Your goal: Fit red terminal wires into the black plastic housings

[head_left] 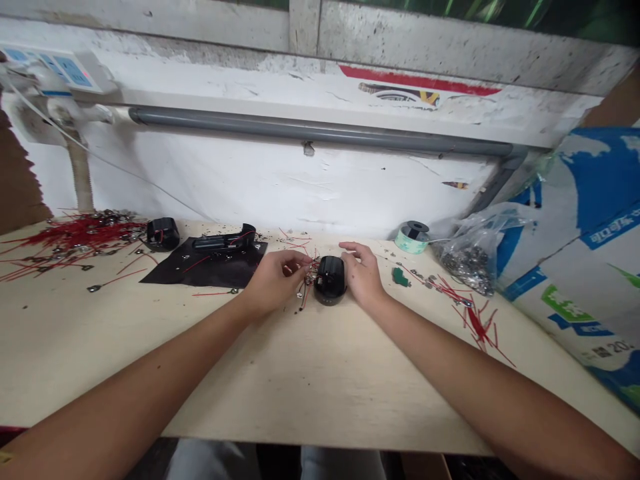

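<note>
A small black plastic housing (pixel 330 279) with a rounded front stands on the wooden table between my two hands. Left of it, my left hand (pixel 280 277) is closed in a pinch, thumb and index finger together beside a cluster of thin wires (pixel 301 293) with small metal tabs. What the pinch holds is too small to make out. My right hand (pixel 364 272) lies against the housing's right side, with its index finger stretched out past the housing and nothing visible in its grasp.
Red wires (pixel 85 233) with metal tabs are heaped at left. Near them are another black housing (pixel 163 233) and a long black part (pixel 225 240) on a dark sheet (pixel 165 272). Rightward are a tape roll (pixel 411 241), a plastic bag (pixel 470 260), more red wires (pixel 481 327) and a carton (pixel 590 267).
</note>
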The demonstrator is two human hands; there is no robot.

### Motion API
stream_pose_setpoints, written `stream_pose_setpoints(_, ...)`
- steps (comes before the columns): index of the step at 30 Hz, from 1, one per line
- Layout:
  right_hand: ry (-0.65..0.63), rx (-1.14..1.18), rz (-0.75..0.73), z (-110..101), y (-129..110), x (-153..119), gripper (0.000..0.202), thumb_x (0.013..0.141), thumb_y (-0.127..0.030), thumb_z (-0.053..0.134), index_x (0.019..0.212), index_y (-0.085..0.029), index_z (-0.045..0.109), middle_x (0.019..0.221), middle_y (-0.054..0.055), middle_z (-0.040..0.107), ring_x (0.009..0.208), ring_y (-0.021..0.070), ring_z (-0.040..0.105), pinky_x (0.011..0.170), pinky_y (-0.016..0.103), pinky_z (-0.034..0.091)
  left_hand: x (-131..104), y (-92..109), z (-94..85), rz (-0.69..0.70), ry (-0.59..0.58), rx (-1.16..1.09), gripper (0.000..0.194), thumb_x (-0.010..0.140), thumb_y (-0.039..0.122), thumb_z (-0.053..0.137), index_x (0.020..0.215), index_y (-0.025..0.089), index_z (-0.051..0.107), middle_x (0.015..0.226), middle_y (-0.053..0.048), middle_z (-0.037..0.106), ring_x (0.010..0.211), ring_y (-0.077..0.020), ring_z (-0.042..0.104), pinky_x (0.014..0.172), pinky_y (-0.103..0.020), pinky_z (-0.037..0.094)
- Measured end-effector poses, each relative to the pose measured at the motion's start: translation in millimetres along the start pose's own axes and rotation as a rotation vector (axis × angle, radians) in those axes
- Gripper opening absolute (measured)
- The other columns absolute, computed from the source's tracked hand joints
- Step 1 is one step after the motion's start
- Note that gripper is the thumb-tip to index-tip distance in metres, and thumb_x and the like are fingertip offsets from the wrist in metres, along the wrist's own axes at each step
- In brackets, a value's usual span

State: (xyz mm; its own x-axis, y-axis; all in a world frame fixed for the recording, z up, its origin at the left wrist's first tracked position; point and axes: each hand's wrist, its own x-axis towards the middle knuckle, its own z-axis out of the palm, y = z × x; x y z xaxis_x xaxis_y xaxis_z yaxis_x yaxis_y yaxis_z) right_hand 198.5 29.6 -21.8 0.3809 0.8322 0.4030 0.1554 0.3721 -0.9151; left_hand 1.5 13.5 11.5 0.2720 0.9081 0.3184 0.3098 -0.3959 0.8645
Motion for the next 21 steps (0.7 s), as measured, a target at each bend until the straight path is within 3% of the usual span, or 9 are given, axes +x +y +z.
stream_pose_setpoints(5,-0.249,-0.039,-0.194,1,-10,-11,0.012,0.082,-0.027,0.066,0.075,-0.025,0.075,0.081,0.003,0.073,0.086,0.0229,0.065,0.09,0.042,0.048,-4,-3,2.4,0.102,0.028,0.03,0.022,0.087,0.033,0.065,0.099,0.018,0.074,0.087,-0.007,0.074,0.07,-0.0169,0.062,0.063,-0.028,0.047)
stream_pose_setpoints(12,-0.314,-0.082,-0.325,3,-16,-23,0.01,0.081,-0.022,0.073,0.085,-0.03,0.078,0.084,0.003,0.074,0.087,0.0228,0.066,0.084,0.042,0.051,-8,-14,5.7,0.089,0.035,0.027,0.021,0.088,0.035,0.065,0.101,0.021,0.073,0.084,-0.006,0.074,0.073,-0.019,0.064,0.064,-0.028,0.048)
stream_pose_setpoints(21,-0.405,-0.087,-0.334,0,-19,-20,0.013,0.082,-0.022,0.074,0.089,-0.032,0.079,0.086,0.003,0.076,0.089,0.0223,0.066,0.085,0.042,0.052,-5,-1,2.9,0.092,0.022,0.012,0.02,0.088,0.035,0.067,0.1,0.02,0.072,0.09,-0.007,0.075,0.077,-0.0181,0.067,0.069,-0.028,0.053)
